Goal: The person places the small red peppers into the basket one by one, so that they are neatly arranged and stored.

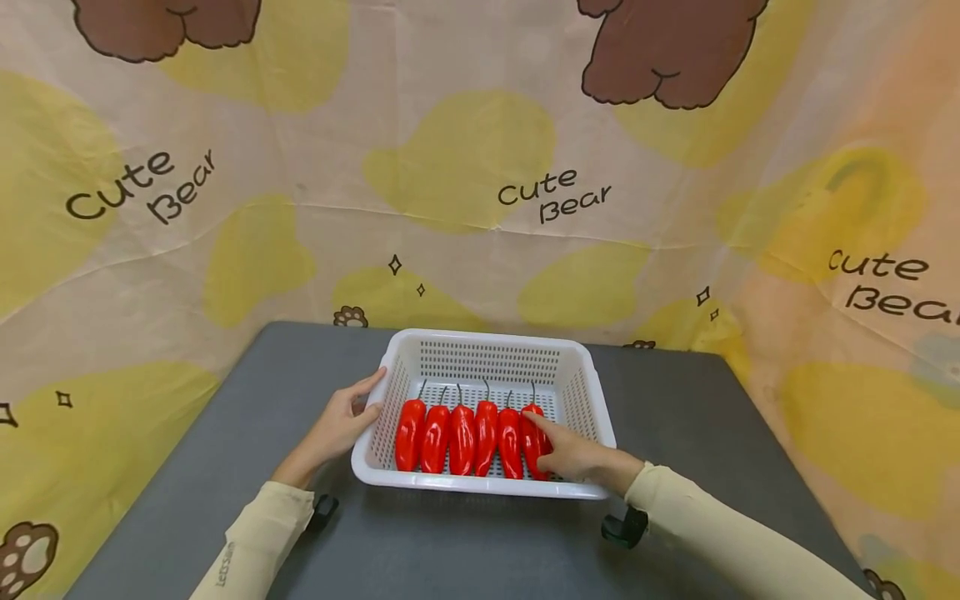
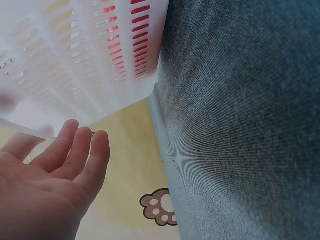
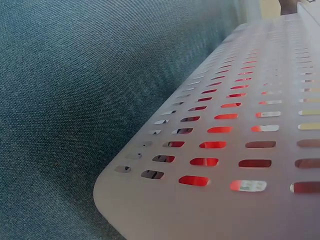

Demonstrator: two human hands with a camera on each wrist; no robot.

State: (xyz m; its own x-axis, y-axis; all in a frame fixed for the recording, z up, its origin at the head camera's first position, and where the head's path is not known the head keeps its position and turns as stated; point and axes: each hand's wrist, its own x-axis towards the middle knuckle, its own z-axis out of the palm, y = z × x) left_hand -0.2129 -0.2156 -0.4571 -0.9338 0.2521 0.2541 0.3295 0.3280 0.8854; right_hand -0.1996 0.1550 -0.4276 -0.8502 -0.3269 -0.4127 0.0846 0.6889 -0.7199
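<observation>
A white plastic basket (image 1: 480,489) with slotted walls stands on the dark grey table. Inside it, a row of several glossy red chili peppers (image 1: 436,439) lies side by side, their thin stems pointing to the far side. My left hand (image 1: 339,423) holds the basket's left rim, thumb and fingers at its edge; the left wrist view has the fingers (image 2: 82,150) along the rim from outside. Reaching over the near right corner, my right hand (image 1: 573,452) grips the rightmost chili pepper (image 1: 531,442) between thumb and fingers. In the right wrist view the basket wall hides that hand.
The grey table (image 1: 300,375) extends around the basket on every side. Behind it hangs a cream and yellow cloth (image 1: 450,283) printed with bears and lettering. Dark wrist-worn devices (image 1: 624,528) sit beneath both forearms.
</observation>
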